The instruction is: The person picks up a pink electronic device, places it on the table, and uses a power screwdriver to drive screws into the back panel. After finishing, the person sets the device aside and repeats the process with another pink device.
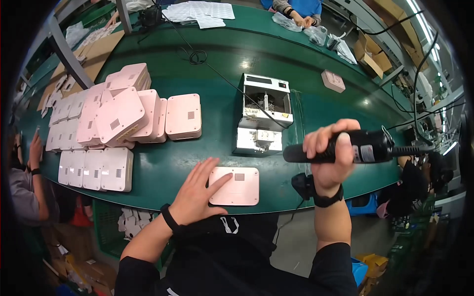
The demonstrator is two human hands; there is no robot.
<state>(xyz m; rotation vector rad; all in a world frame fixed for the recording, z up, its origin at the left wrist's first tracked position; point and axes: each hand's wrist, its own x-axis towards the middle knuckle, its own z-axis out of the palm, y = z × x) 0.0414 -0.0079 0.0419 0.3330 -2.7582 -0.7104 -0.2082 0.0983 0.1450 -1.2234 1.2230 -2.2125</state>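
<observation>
A pale pink plastic case (247, 190) lies flat at the table's near edge, with a small grille and screw holes on its upper face. My left hand (195, 192) rests on its left side, fingers spread and thumb near the lower edge, not gripping it. In my right hand (333, 150) is a black electric screwdriver (368, 139), held level above the table to the right of the case. Its cord runs off to the right; its bit is not visible. Just beyond the case stands a white and black screw feeder (266, 111) with loose screws inside.
Stacked pink cases (123, 113) fill the left, with a row of white cases (116, 170) nearer me. A single pink case (333, 81) sits at far right. A cable (222, 74) crosses the green table (212, 148). Another person's hands (303, 20) are across the table.
</observation>
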